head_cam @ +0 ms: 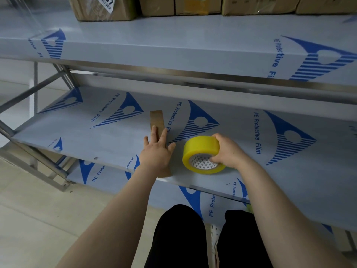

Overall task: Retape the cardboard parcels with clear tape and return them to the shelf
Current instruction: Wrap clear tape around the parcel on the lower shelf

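Your right hand (229, 151) grips the yellow-tinted clear tape roll (201, 149). Just left of the roll, your left hand (157, 151) lies flat on a brown strip (156, 118), its long axis running away from you. Brown cardboard parcels (100, 8): on the film-covered shelf (193, 35) above the roll.

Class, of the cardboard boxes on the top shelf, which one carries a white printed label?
The leftmost box: its white label shows on the front, while the other boxes show none.

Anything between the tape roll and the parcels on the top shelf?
Only the upper shelf board: the tape roll, gripped by the right hand, is at the middle shelf below it; the parcels stand on top, at the back. Nothing visible lies before them.
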